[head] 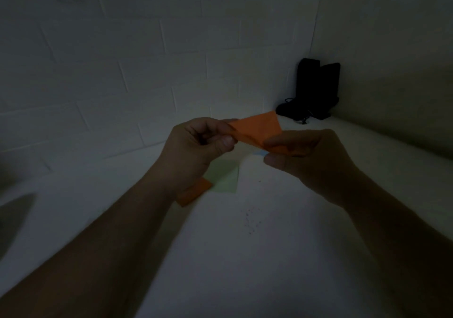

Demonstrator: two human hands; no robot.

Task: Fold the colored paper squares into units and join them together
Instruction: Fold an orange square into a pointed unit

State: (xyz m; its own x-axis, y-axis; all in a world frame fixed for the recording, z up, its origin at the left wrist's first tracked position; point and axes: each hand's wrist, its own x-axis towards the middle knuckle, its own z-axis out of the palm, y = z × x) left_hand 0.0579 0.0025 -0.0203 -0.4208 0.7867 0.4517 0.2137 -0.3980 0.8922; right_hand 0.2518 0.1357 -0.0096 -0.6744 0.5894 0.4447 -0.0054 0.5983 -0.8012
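Note:
A folded orange paper is held in the air above the table, between both hands. My left hand pinches its left tip with thumb and fingers. My right hand grips its lower right end. On the table below lie a pale green paper square and a folded orange unit, partly hidden under my left wrist. A sliver of light blue paper shows just under my right thumb.
The scene is dim. The white table meets a white brick wall behind and another wall at the right. Two black upright objects with a cable stand in the far right corner. A grey shape lies at the left edge.

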